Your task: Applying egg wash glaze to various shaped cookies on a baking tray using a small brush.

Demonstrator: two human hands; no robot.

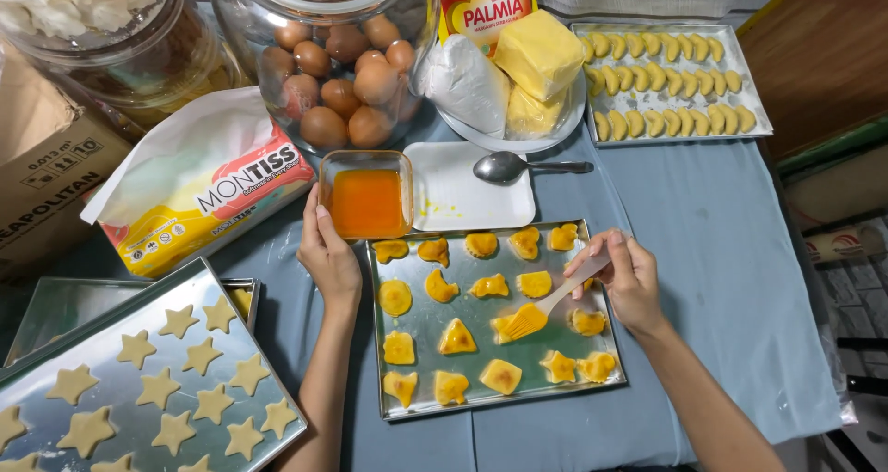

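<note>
While brushing, bristles of brush [529,319] down on a cookie [505,324] mid-tray. Right hand [629,278] pinched on the pale handle, fingers closed round it, over tray's right edge. Left hand [328,255] loosely curled against tray's [421,319] upper left corner, touching the small glass dish of orange wash [367,202]; holding nothing. Tray on blue-clothed table [721,250], cookies in rough rows, all showing yellow glaze, some thicker than others.

Judged step: glazing, well along; centre pieces getting attention. Next move likely calls for light strokes, then a reload at the dish, just above the tray.

Outward: white dish [467,195] and spoon [518,167] beyond the wash. Jar of brown eggs [338,74], butter blocks on a plate [536,56], tissue pack [203,190]. Unglazed stars on a tray [139,380] lower left; crescents on a tray [671,79] upper right.
</note>
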